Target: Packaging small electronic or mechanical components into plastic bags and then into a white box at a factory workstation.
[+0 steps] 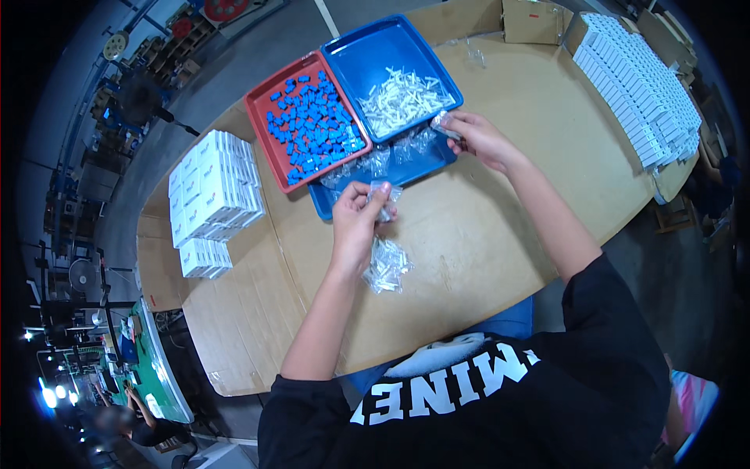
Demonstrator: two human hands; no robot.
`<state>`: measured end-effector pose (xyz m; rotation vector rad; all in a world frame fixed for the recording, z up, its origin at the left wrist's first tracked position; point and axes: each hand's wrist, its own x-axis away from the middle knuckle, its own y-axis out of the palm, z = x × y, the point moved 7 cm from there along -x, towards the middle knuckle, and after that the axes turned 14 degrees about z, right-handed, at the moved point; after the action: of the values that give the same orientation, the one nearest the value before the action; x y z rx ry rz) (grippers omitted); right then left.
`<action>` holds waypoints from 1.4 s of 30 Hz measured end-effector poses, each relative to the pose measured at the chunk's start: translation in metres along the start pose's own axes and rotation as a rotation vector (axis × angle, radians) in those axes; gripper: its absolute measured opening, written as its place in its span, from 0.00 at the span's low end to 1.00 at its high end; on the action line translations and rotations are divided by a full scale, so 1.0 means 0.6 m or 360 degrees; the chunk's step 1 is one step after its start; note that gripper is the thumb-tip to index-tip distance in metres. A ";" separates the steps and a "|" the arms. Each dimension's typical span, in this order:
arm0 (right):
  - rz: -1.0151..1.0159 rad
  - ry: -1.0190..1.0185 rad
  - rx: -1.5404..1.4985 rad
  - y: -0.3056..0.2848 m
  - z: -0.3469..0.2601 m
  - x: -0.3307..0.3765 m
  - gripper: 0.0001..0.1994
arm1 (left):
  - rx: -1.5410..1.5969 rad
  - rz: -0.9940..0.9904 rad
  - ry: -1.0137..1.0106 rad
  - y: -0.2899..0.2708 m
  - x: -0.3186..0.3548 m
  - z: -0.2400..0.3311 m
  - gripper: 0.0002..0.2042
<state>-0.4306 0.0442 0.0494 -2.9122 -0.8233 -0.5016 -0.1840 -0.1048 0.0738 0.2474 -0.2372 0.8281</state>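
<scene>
My left hand (358, 220) pinches a clear bag (395, 194) over the table (484, 258); my right hand (483, 141), a pale item (443, 127) (kind unclear) beside the blue tray (371, 56). Probably bagging; next move likely calls for parting the bag's mouth.

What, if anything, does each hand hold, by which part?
Left hand pinches a clear bag; right hand, a small pale item; which part of each can't be told.

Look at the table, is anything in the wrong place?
Maybe one thing: a small clear plastic scrap lies alone on the brown cardboard tabletop, away from the clear plastic bags in the lower blue plastic tray.
</scene>
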 end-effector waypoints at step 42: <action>-0.0253 -0.1361 0.0725 0.102 -0.046 0.018 0.07 | -0.1630 -0.0117 0.1435 0.005 -0.127 0.065 0.17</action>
<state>-0.3979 -0.0071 0.0800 -2.5612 -1.0528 0.8814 -0.2404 -0.1676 0.0882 -1.0584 0.2159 0.5872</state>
